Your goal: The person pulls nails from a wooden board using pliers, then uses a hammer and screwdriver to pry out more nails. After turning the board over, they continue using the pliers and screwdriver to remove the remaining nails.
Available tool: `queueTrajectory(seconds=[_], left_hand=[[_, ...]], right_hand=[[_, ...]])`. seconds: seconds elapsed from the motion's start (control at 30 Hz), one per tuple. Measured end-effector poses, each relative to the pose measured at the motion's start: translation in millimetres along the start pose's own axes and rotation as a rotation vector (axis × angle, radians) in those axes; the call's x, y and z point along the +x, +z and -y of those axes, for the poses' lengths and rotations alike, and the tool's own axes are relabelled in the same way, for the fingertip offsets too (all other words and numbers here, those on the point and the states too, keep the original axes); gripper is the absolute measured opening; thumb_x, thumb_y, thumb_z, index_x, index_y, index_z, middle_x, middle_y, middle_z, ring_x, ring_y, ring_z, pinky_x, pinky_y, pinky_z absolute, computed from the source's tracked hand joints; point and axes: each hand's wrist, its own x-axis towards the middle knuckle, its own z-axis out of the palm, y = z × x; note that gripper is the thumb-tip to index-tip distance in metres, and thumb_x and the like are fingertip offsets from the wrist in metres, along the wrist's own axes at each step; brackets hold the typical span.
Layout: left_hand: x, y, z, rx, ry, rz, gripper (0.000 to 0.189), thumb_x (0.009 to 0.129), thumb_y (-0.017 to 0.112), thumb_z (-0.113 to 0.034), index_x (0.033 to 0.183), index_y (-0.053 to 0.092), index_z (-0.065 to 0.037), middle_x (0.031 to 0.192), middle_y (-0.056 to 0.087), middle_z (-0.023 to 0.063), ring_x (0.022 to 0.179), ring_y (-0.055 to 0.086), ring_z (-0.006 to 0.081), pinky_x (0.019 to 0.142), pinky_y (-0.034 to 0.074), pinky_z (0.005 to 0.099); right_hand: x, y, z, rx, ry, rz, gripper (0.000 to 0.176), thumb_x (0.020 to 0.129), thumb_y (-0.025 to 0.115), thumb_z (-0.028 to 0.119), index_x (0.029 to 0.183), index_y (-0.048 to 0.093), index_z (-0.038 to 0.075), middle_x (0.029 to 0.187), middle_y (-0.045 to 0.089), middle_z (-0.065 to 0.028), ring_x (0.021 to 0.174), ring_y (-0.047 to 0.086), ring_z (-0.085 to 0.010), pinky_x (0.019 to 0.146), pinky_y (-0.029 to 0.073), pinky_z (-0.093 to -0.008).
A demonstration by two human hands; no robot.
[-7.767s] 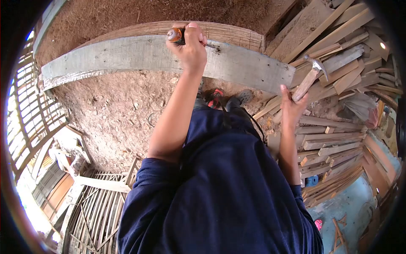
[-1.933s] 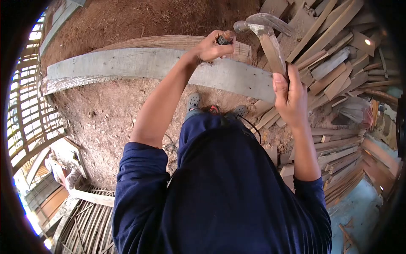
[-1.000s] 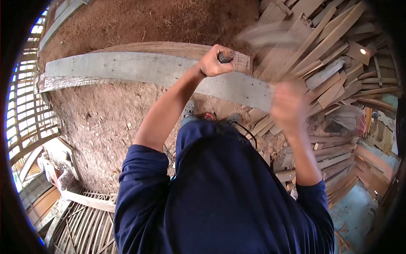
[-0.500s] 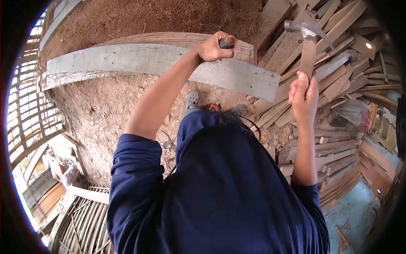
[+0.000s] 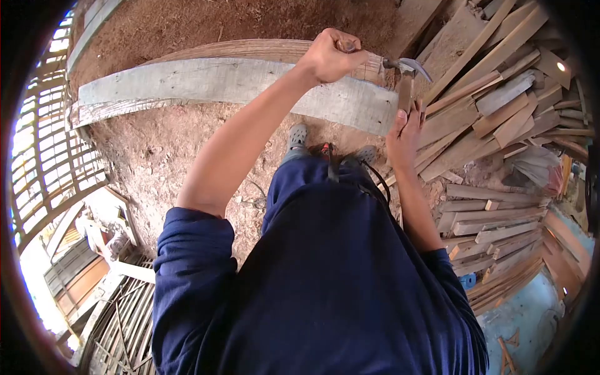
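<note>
My left hand is closed around a short tool with a round-ended handle; its lower part is hidden by the fist. My right hand grips the wooden handle of a claw hammer, whose metal head is just right of my left fist. Both hands are over the right part of a long weathered plank. Behind that plank lies a brown, grainy timber, and my left fist covers some of it near its right end.
Wood shavings and dust cover the ground around my shoes. Loose boards pile up on the right, with stacked planks below them. A slatted lattice wall stands at left.
My right hand has swung the hammer down and leftward, bringing its head close to my left fist. My left hand has shifted slightly right and upward, still gripping the handle.
</note>
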Motion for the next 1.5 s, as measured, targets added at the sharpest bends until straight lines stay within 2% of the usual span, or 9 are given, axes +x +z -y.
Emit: queueTrajectory(seconds=[0.1,0.5,0.77,0.97,1.27,1.33,1.37,1.43,1.5], left_hand=[[9,3,-2,0.074,-0.079,-0.052,0.03,0.088,0.067,-0.022,0.064,0.058,-0.005,0.055,0.047,-0.0036,0.051,0.034,0.0061,0.048,0.028,0.0285],[67,-3,9,-0.118,-0.556,-0.1,0.023,0.083,0.066,-0.023,0.07,0.054,-0.009,0.059,0.048,-0.0001,0.046,0.039,0.0116,0.04,0.03,0.0314],[93,-5,38,-0.105,-0.619,-0.059,0.019,0.082,0.063,-0.019,0.072,0.053,-0.007,0.057,0.047,0.0036,0.043,0.04,0.0139,0.038,0.03,0.0336],[124,-3,80,-0.051,-0.621,0.006,0.018,0.082,0.059,-0.016,0.073,0.051,-0.004,0.055,0.046,0.0068,0.04,0.041,0.0153,0.037,0.031,0.0355],[49,-5,-8,-0.073,-0.475,-0.009,0.03,0.091,0.067,-0.026,0.069,0.057,-0.008,0.056,0.046,-0.0019,0.044,0.046,0.0078,0.038,0.035,0.0282],[26,-11,-30,0.066,-0.03,0.232,0.027,0.092,0.07,-0.024,0.072,0.057,-0.01,0.056,0.047,-0.0016,0.045,0.044,0.0072,0.039,0.033,0.0248],[19,-12,-34,0.067,-0.035,0.232,0.027,0.092,0.07,-0.024,0.072,0.057,-0.01,0.056,0.047,-0.0016,0.045,0.044,0.0072,0.039,0.033,0.0248],[7,-11,-42,-0.047,0.254,-0.058,0.036,0.09,0.074,-0.028,0.065,0.054,-0.009,0.057,0.05,-0.0022,0.048,0.043,0.0056,0.044,0.034,0.0259],[-22,-20,-46,-0.126,0.218,-0.228,0.038,0.09,0.075,-0.027,0.064,0.052,-0.01,0.057,0.05,-0.0027,0.049,0.043,0.0046,0.045,0.034,0.0248]], right_hand=[[-2,2,-2,-0.027,0.001,-0.015,0.052,0.108,0.041,0.032,0.138,0.048,-0.01,0.143,0.047,-0.0348,0.139,0.038,-0.0513,0.117,0.028,-0.056],[-1,5,-7,-0.07,0.014,-0.021,0.05,0.109,0.039,0.033,0.141,0.046,-0.005,0.146,0.049,-0.0259,0.144,0.035,-0.0453,0.121,0.021,-0.0556],[-2,6,-6,-0.148,-0.043,-0.063,0.049,0.109,0.041,0.031,0.137,0.05,-0.009,0.141,0.051,-0.0312,0.14,0.04,-0.0463,0.118,0.028,-0.0543],[-1,5,-9,-0.092,-0.001,0.006,0.049,0.109,0.039,0.031,0.14,0.046,-0.006,0.143,0.051,-0.0277,0.143,0.037,-0.0462,0.119,0.022,-0.0581],[-2,7,-12,-0.08,0.014,0.011,0.047,0.107,0.042,0.027,0.144,0.046,-0.002,0.147,0.048,-0.025,0.146,0.033,-0.0436,0.12,0.02,-0.0569],[-5,9,-14,-0.067,0.013,0.003,0.047,0.107,0.044,0.026,0.144,0.046,-0.002,0.148,0.047,-0.0238,0.147,0.032,-0.0431,0.12,0.02,-0.0568],[-4,10,-16,-0.06,0.011,-0.011,0.047,0.106,0.045,0.025,0.145,0.045,-0.001,0.149,0.046,-0.0227,0.147,0.031,-0.0426,0.121,0.019,-0.0568],[-4,8,-20,-0.066,-0.039,-0.032,0.044,0.106,0.047,0.025,0.137,0.049,-0.006,0.143,0.051,-0.0262,0.143,0.036,-0.0451,0.118,0.025,-0.0553],[-4,4,-18,-0.072,-0.093,-0.056,0.043,0.106,0.049,0.025,0.129,0.054,-0.011,0.137,0.055,-0.0298,0.139,0.041,-0.0475,0.115,0.031,-0.0539]])
